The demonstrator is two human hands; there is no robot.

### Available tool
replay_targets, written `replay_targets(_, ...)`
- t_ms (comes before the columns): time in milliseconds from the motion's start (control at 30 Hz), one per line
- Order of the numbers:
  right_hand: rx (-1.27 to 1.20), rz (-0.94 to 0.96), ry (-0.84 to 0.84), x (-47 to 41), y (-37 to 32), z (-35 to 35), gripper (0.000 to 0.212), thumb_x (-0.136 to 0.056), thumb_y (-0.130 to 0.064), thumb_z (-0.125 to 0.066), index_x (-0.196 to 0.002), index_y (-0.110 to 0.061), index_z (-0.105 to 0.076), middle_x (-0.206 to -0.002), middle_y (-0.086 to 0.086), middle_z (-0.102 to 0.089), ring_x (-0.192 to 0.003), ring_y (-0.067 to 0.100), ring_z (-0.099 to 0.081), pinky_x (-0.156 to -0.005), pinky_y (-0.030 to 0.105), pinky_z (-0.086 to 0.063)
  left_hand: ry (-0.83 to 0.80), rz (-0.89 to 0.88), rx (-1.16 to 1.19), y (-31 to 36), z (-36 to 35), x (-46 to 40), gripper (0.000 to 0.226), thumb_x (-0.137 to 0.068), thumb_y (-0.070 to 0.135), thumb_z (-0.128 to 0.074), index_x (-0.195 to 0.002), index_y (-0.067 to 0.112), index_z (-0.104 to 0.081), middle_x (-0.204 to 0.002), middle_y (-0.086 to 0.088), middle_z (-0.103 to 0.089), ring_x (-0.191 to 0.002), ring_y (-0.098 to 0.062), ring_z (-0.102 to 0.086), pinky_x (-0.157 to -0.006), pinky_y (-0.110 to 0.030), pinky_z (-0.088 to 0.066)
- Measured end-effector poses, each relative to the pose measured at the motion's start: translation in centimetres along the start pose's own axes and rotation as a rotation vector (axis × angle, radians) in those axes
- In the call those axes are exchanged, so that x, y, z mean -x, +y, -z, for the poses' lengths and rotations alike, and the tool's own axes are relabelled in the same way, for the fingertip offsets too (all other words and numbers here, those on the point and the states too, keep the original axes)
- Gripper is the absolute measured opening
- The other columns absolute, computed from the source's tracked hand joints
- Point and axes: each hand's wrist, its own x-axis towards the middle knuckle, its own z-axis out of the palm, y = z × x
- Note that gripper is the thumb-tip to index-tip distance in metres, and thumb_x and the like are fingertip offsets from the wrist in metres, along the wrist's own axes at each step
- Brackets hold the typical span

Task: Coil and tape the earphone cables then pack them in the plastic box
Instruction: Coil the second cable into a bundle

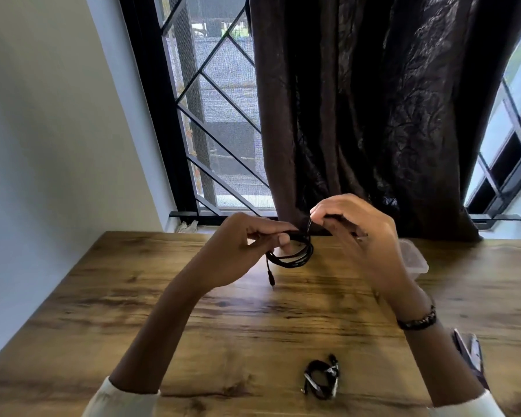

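A coiled black earphone cable (292,256) hangs above the wooden table (193,320), held up between both hands. My left hand (241,251) pinches the top of the coil from the left. My right hand (358,236) pinches the coil's top right, where a short dark strip, possibly tape, sits; I cannot tell for sure. The cable's plug end (270,276) dangles below the coil. A second coiled black cable (322,379), bound with a pale strip, lies on the table near the front. The clear plastic box (414,260) stands behind my right hand, partly hidden.
A blurred flat object (469,353), maybe scissors or a tool, lies at the right by my right forearm. A dark curtain (373,115) hangs behind the table's far edge, with a barred window (211,115) to its left and a white wall on the far left.
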Motion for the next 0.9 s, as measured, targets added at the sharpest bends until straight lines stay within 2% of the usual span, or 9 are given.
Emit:
replay_targets(100,-0.19,-0.138,0.106,1.2,0.2,-1.8,0.011,-0.092,0.0,-0.061,-0.099,-0.006,-0.068,-0.099,0.002,-0.066,-0.092,0.018,-0.066,-0.08,0.03,-0.055,0.052,-0.02,0.205,-0.1,-0.3,-0.2,0.023,-0.088,0.017,-0.061,-0.108,0.021,-0.071,-0.083,0.014,-0.074,-0.083,0.005,-0.062,-0.075,-0.012,-0.045)
replay_targets(200,-0.353,-0.295,0.185,2.5,-0.3,-3.9,0.014,-0.094,-0.012,-0.059,-0.105,-0.016,-0.067,-0.103,0.001,-0.068,-0.094,0.017,-0.067,-0.08,0.026,-0.054,0.154,-0.037,0.301,-0.2,-1.1,-0.4,0.023,-0.088,0.006,-0.062,-0.105,0.019,-0.071,-0.085,0.01,-0.075,-0.082,-0.003,-0.065,-0.076,-0.014,-0.048)
replay_targets(267,-0.53,-0.409,0.206,2.9,-0.9,-5.1,0.015,-0.093,-0.009,-0.059,-0.107,-0.008,-0.066,-0.103,0.008,-0.069,-0.094,0.018,-0.068,-0.081,0.028,-0.055,0.231,-0.011,0.312,-0.3,-1.6,-0.5,0.026,-0.088,0.0,-0.063,-0.104,0.017,-0.072,-0.091,0.006,-0.076,-0.086,-0.006,-0.068,-0.082,-0.018,-0.05)
replay_targets(333,-0.586,-0.468,0.213,3.0,-1.3,-5.7,0.016,-0.092,-0.007,-0.061,-0.107,-0.004,-0.067,-0.104,0.01,-0.068,-0.097,0.023,-0.066,-0.086,0.035,-0.055,0.276,-0.006,0.253,-0.4,-2.0,-0.4,0.024,-0.089,0.002,-0.063,-0.106,0.017,-0.073,-0.093,0.005,-0.076,-0.087,-0.004,-0.068,-0.081,-0.019,-0.049)
replay_targets(467,-0.594,-0.587,0.226,2.7,-1.7,-5.6,0.03,-0.086,-0.01,-0.06,-0.111,0.006,-0.065,-0.111,0.023,-0.062,-0.105,0.033,-0.061,-0.092,0.038,-0.053,0.332,-0.061,0.014,-0.1,-2.2,-0.2,0.021,-0.091,0.01,-0.062,-0.106,0.018,-0.074,-0.087,0.004,-0.072,-0.083,-0.005,-0.065,-0.077,-0.014,-0.046)
replay_targets(533,-0.752,-0.662,0.217,2.6,-2.2,-5.3,0.032,-0.084,-0.015,-0.059,-0.109,0.004,-0.066,-0.105,0.015,-0.07,-0.099,0.023,-0.067,-0.085,0.029,-0.055,0.366,-0.115,-0.099,0.3,-2.2,-0.1,0.021,-0.09,0.007,-0.062,-0.106,0.013,-0.074,-0.082,0.001,-0.066,-0.079,-0.006,-0.06,-0.072,-0.006,-0.039)
replay_targets(633,-0.892,-0.736,0.215,2.5,-2.8,-5.1,0.025,-0.081,-0.015,-0.058,-0.102,-0.005,-0.069,-0.095,0.0,-0.074,-0.091,0.01,-0.069,-0.079,0.019,-0.054,0.383,-0.185,-0.22,0.6,-2.1,0.0,0.021,-0.089,0.003,-0.064,-0.107,0.008,-0.073,-0.081,-0.004,-0.062,-0.078,-0.008,-0.056,-0.069,-0.003,-0.035)
replay_targets(767,-1.09,-0.834,0.268,2.5,-3.1,-4.8,0.023,-0.08,-0.011,-0.057,-0.088,-0.015,-0.078,-0.09,0.0,-0.075,-0.081,0.005,-0.07,-0.069,0.013,-0.054,0.373,-0.228,-0.28,0.6,-2.3,0.3,0.026,-0.089,-0.004,-0.061,-0.111,0.006,-0.071,-0.086,-0.008,-0.062,-0.08,-0.009,-0.057,-0.073,-0.007,-0.038)
replay_targets(900,-1.212,-0.918,0.233,2.5,-3.6,-4.3,0.023,-0.083,-0.01,-0.057,-0.094,-0.012,-0.077,-0.095,0.004,-0.074,-0.081,0.006,-0.069,-0.069,0.014,-0.056,0.353,-0.217,-0.263,0.5,-2.3,0.6,0.026,-0.092,-0.001,-0.057,-0.112,0.007,-0.07,-0.086,-0.004,-0.067,-0.077,-0.006,-0.059,-0.072,-0.008,-0.04)
